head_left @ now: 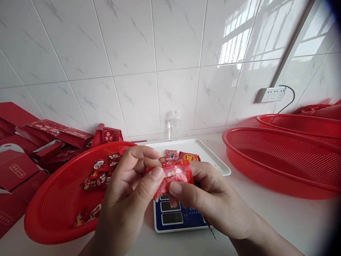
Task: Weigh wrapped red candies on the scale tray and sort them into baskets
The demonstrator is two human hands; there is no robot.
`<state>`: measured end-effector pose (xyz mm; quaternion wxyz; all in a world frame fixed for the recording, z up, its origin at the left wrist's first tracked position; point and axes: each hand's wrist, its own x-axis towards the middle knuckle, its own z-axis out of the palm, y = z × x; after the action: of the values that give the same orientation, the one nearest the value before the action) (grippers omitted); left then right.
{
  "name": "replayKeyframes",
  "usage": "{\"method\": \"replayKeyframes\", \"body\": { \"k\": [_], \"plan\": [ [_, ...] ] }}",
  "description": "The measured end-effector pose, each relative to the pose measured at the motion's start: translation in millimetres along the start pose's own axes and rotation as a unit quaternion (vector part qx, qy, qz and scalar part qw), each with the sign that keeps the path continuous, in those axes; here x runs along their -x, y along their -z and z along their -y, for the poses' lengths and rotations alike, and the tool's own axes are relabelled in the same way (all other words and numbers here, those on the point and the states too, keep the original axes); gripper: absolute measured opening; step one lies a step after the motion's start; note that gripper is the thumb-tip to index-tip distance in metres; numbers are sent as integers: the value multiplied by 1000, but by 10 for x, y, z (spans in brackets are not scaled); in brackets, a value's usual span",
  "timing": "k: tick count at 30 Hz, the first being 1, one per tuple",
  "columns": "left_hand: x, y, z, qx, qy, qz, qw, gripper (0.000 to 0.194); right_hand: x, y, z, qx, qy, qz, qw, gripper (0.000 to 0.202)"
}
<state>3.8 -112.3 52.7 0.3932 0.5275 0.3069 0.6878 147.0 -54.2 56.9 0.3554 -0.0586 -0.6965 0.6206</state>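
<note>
A small red candy packet [177, 173] with a partly see-through wrapper is pinched in both hands at the centre of the view. My left hand [130, 192] grips its left end between thumb and fingers. On its right end, my right hand [213, 199] presses with the thumb. Below my right palm pokes out a thin dark pointed thing [209, 227], mostly hidden. Under both hands stands a blue-fronted digital scale [163, 227] with a white tray [213, 161] on top. Several red wrapped snacks [171, 154] lie on that tray, partly covered by my fingers.
At left, a red perforated basket [39, 220] holds several small wrapped candies [102, 174]. Folded red boxes [18, 170] are piled behind it. More red baskets [266, 177] stand at right. A clear bottle [176, 126] is by the tiled wall, which carries a power strip [272, 95].
</note>
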Motion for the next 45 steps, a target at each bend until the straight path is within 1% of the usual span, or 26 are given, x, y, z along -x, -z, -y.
{"method": "replayKeyframes", "body": {
  "k": [5,15,19,23,32,38,45],
  "plan": [
    [18,-1,-2,-3,3,-4,1000,10,0,0,9,0,-6,2,1000,37],
    [19,1,-8,-8,-2,-14,1000,11,-9,-9,-8,-15,18,7,1000,28],
    [21,2,-3,-14,5,-30,999,10,-10,-8,-5,-10,18,0,1000,31],
    [16,3,4,-12,4,-24,1000,11,-5,-8,1,-5,17,-4,1000,37],
    [27,27,16,-26,1,-27,999,9,7,2,-16,-23,22,6,999,37],
    [23,25,20,-46,-11,-38,998,7,10,-11,-6,-18,21,-2,1000,39],
    [28,33,25,-52,-14,-30,998,7,10,-14,6,-18,21,-4,1000,42]
  ]
}}
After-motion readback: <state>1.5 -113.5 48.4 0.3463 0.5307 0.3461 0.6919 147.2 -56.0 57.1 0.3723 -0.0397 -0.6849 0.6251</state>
